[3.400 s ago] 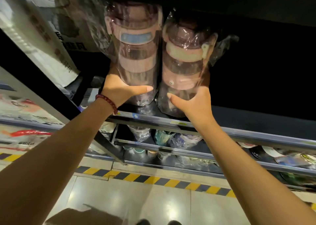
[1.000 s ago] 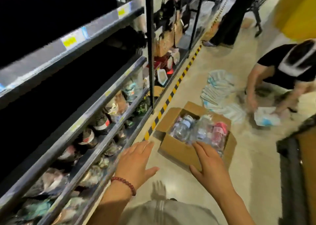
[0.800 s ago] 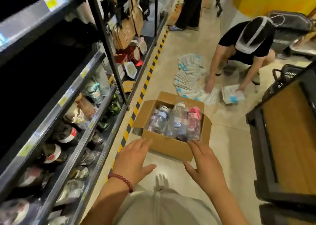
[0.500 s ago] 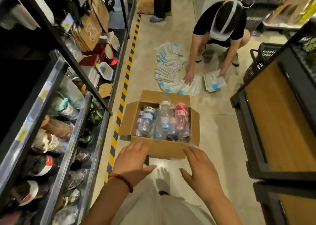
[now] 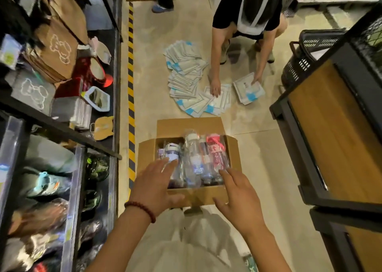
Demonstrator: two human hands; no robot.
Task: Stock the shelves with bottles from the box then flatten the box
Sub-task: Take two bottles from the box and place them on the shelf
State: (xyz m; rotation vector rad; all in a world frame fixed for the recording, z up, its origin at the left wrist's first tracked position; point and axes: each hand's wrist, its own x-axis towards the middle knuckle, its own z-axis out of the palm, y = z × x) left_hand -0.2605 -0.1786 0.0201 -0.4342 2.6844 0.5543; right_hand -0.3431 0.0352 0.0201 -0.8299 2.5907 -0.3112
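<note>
The cardboard box (image 5: 189,195) stands open-topped, its flaps folded outward; bare floor (image 5: 260,168) flanks it, shelves (image 5: 72,135) left, wooden display unit (image 5: 330,137) right

dim warm light | shelves (image 5: 51,168) dark, blurred | wide-angle bending at edges

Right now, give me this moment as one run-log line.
phase: reaching | left hand: open, over brown cardboard box | right hand: open, near edge | plastic-wrapped clear bottles: inside box

Bottles (image 5: 194,160) in box (image 5: 198,196); shelves (image 5: 62,127) left of it.
</note>
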